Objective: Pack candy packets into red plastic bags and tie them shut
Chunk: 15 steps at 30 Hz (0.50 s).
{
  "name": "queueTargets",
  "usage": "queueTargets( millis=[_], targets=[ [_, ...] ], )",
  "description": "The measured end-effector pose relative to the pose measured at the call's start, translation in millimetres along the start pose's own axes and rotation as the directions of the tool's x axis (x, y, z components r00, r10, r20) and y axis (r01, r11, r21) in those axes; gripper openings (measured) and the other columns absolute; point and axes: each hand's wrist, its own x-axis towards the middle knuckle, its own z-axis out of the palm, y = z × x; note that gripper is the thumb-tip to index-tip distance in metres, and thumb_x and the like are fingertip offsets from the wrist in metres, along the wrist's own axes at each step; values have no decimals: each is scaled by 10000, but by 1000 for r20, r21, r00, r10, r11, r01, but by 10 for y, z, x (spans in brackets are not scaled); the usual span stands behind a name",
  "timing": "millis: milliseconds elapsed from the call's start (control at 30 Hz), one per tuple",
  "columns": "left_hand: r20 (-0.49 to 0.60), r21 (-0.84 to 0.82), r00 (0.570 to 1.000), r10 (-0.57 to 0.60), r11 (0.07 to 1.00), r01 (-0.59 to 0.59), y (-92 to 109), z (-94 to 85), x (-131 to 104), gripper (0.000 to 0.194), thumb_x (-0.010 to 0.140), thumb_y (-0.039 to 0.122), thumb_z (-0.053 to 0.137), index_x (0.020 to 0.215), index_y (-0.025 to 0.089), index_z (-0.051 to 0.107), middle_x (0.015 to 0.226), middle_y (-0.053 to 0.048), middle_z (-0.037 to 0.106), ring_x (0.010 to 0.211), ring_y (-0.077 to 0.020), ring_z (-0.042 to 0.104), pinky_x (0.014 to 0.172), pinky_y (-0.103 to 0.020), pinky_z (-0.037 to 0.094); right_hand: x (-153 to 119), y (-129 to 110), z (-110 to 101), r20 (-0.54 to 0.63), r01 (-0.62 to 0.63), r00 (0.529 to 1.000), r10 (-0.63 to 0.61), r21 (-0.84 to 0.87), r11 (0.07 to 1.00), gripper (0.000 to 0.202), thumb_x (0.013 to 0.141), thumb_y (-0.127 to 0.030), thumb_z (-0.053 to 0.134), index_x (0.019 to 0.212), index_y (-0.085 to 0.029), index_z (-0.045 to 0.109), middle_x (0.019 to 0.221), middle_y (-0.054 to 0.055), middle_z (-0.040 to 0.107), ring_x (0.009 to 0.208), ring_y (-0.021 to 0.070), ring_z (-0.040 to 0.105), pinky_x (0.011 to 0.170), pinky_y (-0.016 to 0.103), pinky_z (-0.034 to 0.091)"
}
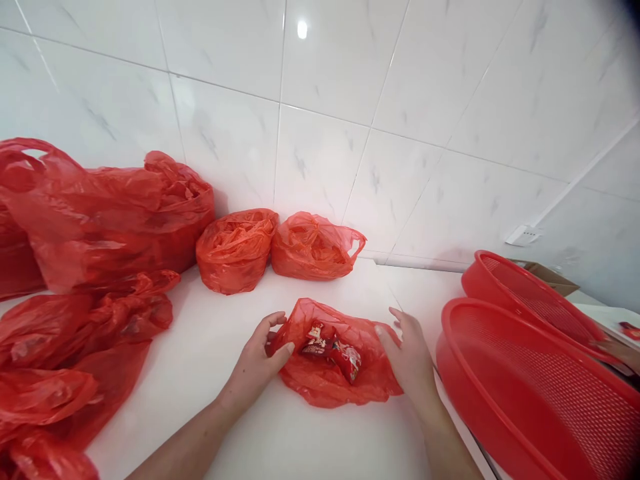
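Observation:
A red plastic bag (325, 390) lies with its mouth spread open on the white table. Inside it are small red packets (347, 359) with printed wrappers. At the bag's left edge is my left hand (265, 353), its thumb over the rim and its fingers curled behind, partly hidden by the plastic. My right hand (407, 350) rests against the right side of the bag, with thumb and fingers spread apart.
Two red bags (236, 253) (315, 250) sit by the tiled wall. Larger red bags (115, 220) and crumpled ones (45, 333) cover the left side. Two red mesh baskets (500, 373) (530, 290) stand at the right, beside a cardboard box (555, 279).

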Motion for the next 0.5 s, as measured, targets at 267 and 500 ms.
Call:
queueTargets(
  millis=[267,500],
  targets=[
    [6,-79,996,-92,993,92,-21,-37,82,606,705,313,608,1265,242,386,1312,-113,462,917,-200,611,699,-325,536,-7,236,-49,641,-456,761,101,419,785,532,765,-514,590,1183,-195,515,1150,93,614,1016,241,606,853,368,482],
    [129,3,968,-216,976,217,178,-78,79,501,755,375,579,1215,237,435,757,2,623,626,-180,620,543,-290,483,-37,130,138,635,-604,771,45,707,368,423,766,-478,624,1037,-154,612,974,86,686,896,249,648,814,382,499]
  ],
)
